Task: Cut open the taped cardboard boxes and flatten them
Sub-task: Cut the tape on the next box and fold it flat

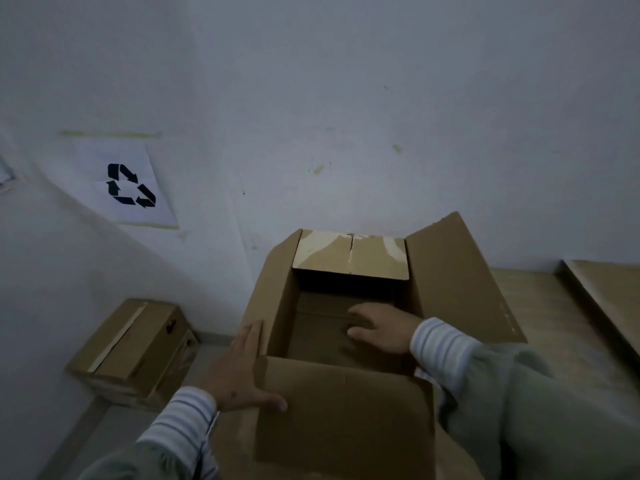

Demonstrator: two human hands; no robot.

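Fingers on your left hand [242,372] are straight, pressed flat on the left flap of the open box [346,403]. Your right hand [384,329] is down inside it, fingers loosely spread, gripping nothing. Box sits by the white wall [346,98]; a taped box [135,348] waits left, under a recycling sign [126,183].

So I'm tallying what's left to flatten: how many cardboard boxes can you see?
2. An open box in the middle, with the left hand on its left flap and the right hand inside. A taped box on the floor at left. More may lie out of frame.
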